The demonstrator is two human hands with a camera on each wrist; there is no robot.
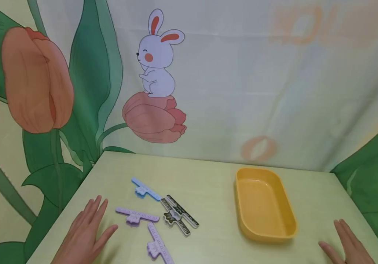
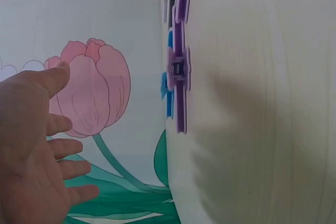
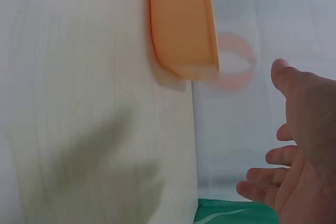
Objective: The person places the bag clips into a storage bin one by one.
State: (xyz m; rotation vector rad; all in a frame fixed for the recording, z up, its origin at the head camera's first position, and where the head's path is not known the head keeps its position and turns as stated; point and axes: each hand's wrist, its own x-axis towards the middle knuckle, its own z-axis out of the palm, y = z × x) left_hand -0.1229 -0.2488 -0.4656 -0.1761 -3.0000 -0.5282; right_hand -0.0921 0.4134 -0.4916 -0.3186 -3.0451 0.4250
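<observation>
My left hand hovers at the table's left, fingers spread and holding nothing, just left of two purple clips. Beyond these lies a light blue clip, and two black-and-white clips overlap to its right. On the right side, my right hand is also empty with its fingers extended, to the right of a yellow tray. The left wrist view shows the left hand beside a purple clip; the right wrist view shows the right hand near the tray.
The pale table ends at a hanging cloth printed with tulips and a white rabbit, which rises behind its back edge. Green printed leaves show along both sides of the table.
</observation>
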